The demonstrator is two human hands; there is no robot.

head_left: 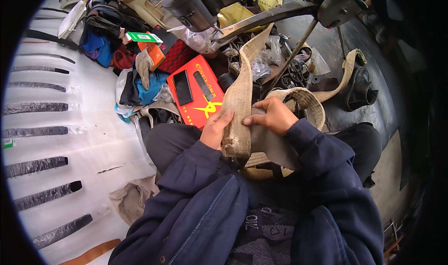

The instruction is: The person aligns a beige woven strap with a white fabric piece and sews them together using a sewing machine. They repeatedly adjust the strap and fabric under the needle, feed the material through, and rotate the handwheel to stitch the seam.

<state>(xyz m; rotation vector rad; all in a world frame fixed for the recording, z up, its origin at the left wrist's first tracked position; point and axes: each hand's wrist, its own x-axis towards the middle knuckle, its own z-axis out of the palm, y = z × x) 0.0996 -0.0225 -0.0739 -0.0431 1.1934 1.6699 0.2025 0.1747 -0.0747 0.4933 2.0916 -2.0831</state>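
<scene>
A long, wide beige webbing strap (239, 94) stands up in front of me, its near end frayed and darkly stained. My left hand (216, 129) is closed around its left edge, thumb lying on the face of the strap. From the right, my right hand (274, 115) pinches the opposite edge between thumb and fingers. Below that hand hangs a flat grey piece of material (273, 146); whether the hand also holds it I cannot tell. More beige webbing (311, 105) loops behind my right wrist, and another length runs off to the right.
A black cast-metal machine (193, 10) with a long arm stands ahead. A red box (205, 90) carries a black phone (183, 87). Left, plastic-wrapped dark belts (37, 167) lie on a white sheet. A black shoe (360, 90) sits right; bags and cloth pile up at the far left.
</scene>
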